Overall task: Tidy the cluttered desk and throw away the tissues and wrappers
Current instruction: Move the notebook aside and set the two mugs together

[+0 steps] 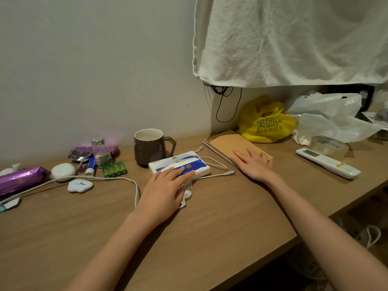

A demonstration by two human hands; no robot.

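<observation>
Resting flat: left hand (165,185) lies palm-down, fingers together and extended onto the tissue pack (179,164), gripping nothing. A crumpled tissue (185,197) peeks out under that palm's right edge, touching the pack. Right hand (254,164) is spread flat on the notebook (235,148), also holding nothing.

Risks: the cable (216,176) runs just beyond the left fingertips and under the pack, so sliding the pack could drag it. The mug (151,147) sits right behind the pack and a forward push could knock it. Wrappers (19,179) are far left, well apart from both hands.
</observation>
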